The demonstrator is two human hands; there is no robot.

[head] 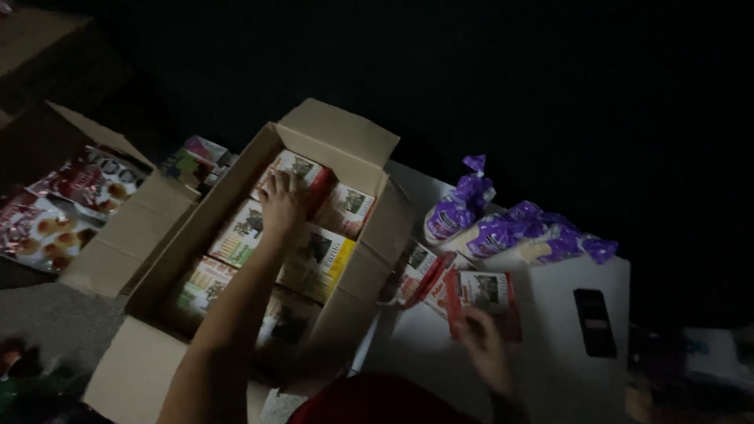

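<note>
Risked dropping the red packet (483, 302), pinched loosely in the right hand (483, 349), while the left hand (281, 202), flat and holding nothing, pressed the boxed cartons (318, 259).

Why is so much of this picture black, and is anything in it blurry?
In the head view, light falls only on the middle: the open cardboard box, the white surface and the purple packets show well, while the top and right sink into black. The left hand in the box looks fairly sharp; the right hand on a red-edged carton is soft and dim.
</note>
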